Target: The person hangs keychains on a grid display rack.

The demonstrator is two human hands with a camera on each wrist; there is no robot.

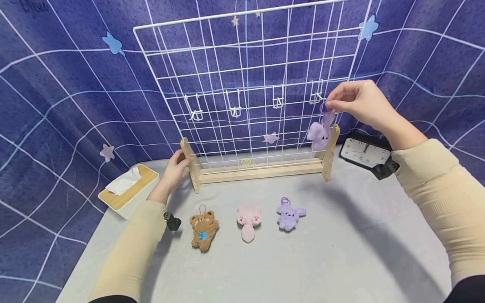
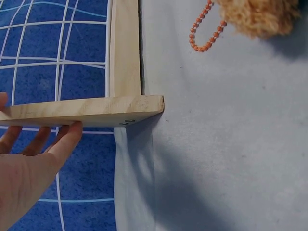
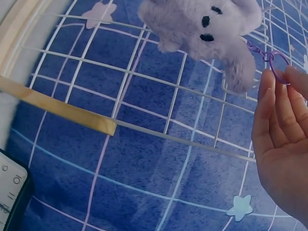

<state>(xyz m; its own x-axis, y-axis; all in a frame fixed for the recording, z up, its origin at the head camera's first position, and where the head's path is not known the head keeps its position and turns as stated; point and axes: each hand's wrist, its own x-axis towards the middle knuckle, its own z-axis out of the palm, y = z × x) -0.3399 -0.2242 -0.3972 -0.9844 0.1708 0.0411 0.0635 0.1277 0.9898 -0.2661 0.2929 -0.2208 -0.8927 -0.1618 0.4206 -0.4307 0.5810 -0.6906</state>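
My right hand (image 1: 360,101) pinches the purple ring (image 3: 279,67) of a fluffy purple plush keychain (image 1: 320,136) with long ears. The plush hangs in front of the right side of a white wire grid rack (image 1: 242,13), just below the rightmost white hook (image 1: 315,98). At the rack's left end, my left hand (image 1: 174,170) grips the wooden side post (image 2: 82,109), thumb on one side and fingers on the other. On the table lie a brown bear plush (image 1: 204,227), a pink plush (image 1: 248,219) seen from behind, and another purple plush (image 1: 289,218).
Several white hooks hang in a row across the grid. A tissue box (image 1: 145,174) stands at the left and a black-framed clock (image 1: 365,152) at the right. A small yellow ring (image 1: 246,161) shows near the rack's base. Behind is a blue patterned cloth (image 1: 75,75).
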